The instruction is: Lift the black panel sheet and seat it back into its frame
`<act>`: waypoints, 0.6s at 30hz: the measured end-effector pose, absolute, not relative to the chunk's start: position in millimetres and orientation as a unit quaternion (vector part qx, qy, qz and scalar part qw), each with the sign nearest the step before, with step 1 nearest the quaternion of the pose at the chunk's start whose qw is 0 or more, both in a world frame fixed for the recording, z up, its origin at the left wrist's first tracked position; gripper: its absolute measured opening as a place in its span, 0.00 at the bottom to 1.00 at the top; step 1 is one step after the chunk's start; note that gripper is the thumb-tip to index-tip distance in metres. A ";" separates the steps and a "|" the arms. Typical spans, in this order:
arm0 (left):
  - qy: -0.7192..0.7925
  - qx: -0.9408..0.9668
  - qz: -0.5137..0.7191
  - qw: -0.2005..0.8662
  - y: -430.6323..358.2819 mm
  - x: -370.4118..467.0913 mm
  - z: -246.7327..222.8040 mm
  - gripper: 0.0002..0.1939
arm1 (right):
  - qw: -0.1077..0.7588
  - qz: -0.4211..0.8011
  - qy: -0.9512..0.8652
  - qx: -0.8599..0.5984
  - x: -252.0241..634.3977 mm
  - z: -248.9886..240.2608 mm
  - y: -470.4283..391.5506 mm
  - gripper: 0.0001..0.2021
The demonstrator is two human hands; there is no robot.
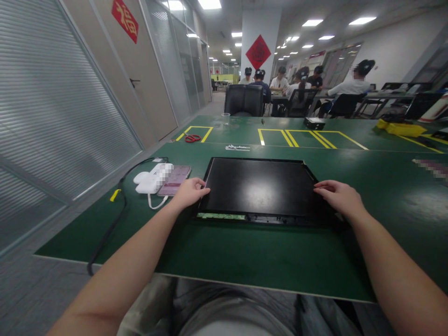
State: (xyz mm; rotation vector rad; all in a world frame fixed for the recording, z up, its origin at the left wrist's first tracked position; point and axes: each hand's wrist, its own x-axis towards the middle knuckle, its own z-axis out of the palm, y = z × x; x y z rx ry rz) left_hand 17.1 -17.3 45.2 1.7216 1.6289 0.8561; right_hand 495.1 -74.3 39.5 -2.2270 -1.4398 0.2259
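Observation:
A black LCD panel (pixel 259 184) lies flat in a dark, shallow frame (pixel 280 219) on the green table. My left hand (pixel 191 192) pinches the panel's left edge between thumb and fingers. At the opposite edge, my right hand (pixel 339 196) grips it the same way, fingers closed. Along the near side, a narrow green circuit board (pixel 220 216) shows below the panel. How far the fingertips reach under the panel's edges is hidden.
Left of the panel are a phone (pixel 175 179), a white power bank (pixel 157 175) and a black cable (pixel 122 205). Farther back lie red-handled scissors (pixel 192 138), small white pieces (pixel 238 148), a clear cup (pixel 226 119) and a black box (pixel 314 123). Several people sit beyond.

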 end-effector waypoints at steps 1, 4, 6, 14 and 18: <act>0.616 0.651 0.324 0.304 -16.9 16.7 44.6 0.11 | 0.238 0.083 -0.525 -0.812 494.8 39.9 -74.4 0.10; 0.615 0.653 0.326 0.297 -16.2 15.6 43.5 0.10 | 0.245 0.083 -0.529 -0.808 495.6 39.3 -73.9 0.11; 0.617 0.655 0.323 0.293 -16.9 15.8 44.4 0.10 | 0.248 0.079 -0.531 -0.806 497.1 38.0 -73.1 0.12; 0.565 0.705 0.347 0.254 -29.8 26.8 49.4 0.12 | 0.250 0.066 -0.539 -0.802 502.8 31.1 -71.3 0.12; 0.530 0.742 0.329 0.246 -35.5 34.4 43.8 0.11 | 0.247 0.064 -0.538 -0.803 503.6 31.8 -71.0 0.10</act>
